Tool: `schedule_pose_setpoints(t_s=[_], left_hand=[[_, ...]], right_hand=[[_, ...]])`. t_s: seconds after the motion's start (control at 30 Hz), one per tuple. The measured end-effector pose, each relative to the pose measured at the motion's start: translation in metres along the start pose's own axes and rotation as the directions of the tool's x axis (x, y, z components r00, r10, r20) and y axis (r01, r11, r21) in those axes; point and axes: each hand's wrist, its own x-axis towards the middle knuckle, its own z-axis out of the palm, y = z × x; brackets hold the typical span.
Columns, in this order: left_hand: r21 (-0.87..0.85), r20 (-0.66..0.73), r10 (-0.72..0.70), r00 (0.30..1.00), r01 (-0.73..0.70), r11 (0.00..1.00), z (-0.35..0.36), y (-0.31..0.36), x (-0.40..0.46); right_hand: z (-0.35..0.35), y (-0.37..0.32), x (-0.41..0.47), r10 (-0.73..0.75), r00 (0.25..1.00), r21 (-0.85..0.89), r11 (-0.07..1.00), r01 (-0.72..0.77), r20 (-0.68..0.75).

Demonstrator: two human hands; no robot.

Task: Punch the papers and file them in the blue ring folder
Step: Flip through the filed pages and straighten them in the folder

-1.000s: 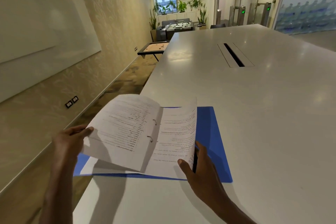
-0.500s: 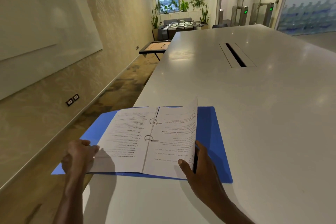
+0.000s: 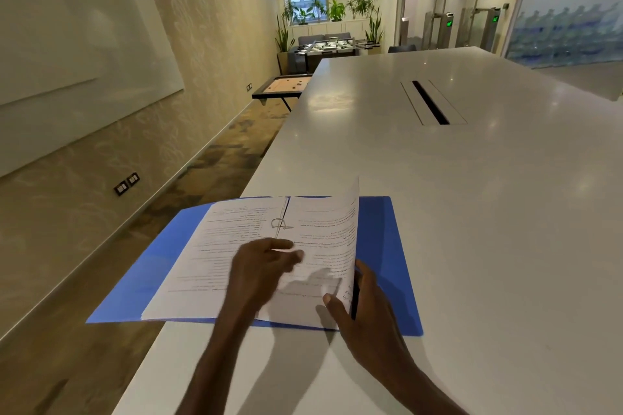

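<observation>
The blue ring folder [image 3: 382, 239] lies open at the near left corner of the white table [image 3: 472, 195], its left cover hanging past the table edge. Printed papers [image 3: 219, 253] sit on both sides of the metal rings [image 3: 279, 223]. The right-hand stack [image 3: 330, 232] curls up at its outer edge. My left hand [image 3: 263, 266] hovers blurred over the middle of the pages near the lower ring, fingers loosely curled, holding nothing. My right hand [image 3: 362, 307] grips the near right edge of the right-hand stack, thumb on top.
A cable slot [image 3: 429, 103] is set into the table farther back. Left of the table runs a carpeted aisle [image 3: 215, 165] beside a wall with a whiteboard [image 3: 74, 44]. A low game table [image 3: 283, 86] and plants stand at the far end.
My left hand laid the left pages flat onto the left cover, let go, and moved right to the folder's middle. My right hand stayed on the right stack.
</observation>
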Motion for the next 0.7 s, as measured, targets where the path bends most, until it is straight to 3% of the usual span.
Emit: schedule_pose_setpoints(t_s=[0.07, 0.17, 0.37, 0.7], left_hand=[[0.011, 0.107, 0.026, 0.994, -0.027, 1.000, 0.021, 0.004, -0.008], [0.053, 0.159, 0.041, 0.986, -0.051, 0.997, 0.043, 0.005, -0.016], [0.055, 0.185, 0.031, 0.982, -0.042, 0.998, 0.056, 0.002, -0.020], [-0.111, 0.150, -0.053, 0.987, 0.070, 0.991, 0.057, -0.008, -0.014]], right_hand=[[0.001, -0.001, 0.002, 0.025, 1.000, -0.023, 0.999, -0.026, -0.011], [0.003, -0.001, 0.003, 0.030, 0.999, -0.037, 0.999, -0.031, -0.029], [0.008, 0.006, 0.005, 0.001, 0.999, 0.070, 0.998, 0.002, -0.043], [0.006, 0.001, 0.005, 0.036, 0.998, 0.045, 0.998, -0.035, -0.041]])
